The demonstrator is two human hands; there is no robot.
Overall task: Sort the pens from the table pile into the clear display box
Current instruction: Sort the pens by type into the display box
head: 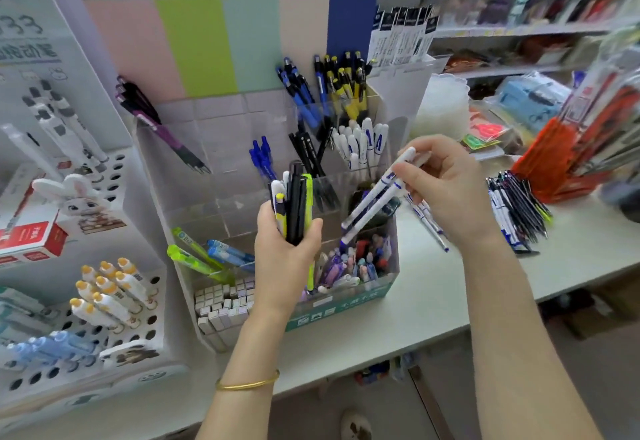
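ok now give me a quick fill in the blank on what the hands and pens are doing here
1. The gold bangle is on the ____ wrist.
2. The right hand holds white pens with ____ markings.
3. The loose pile of pens lies on the table next to an ____ stand.
4. The left hand grips a bunch of pens, the tallest one ____ in colour.

Missing words: left; blue; orange; black

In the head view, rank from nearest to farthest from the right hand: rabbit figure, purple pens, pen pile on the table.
1. pen pile, right of the right hand
2. purple pens, display box back left
3. rabbit figure, far left
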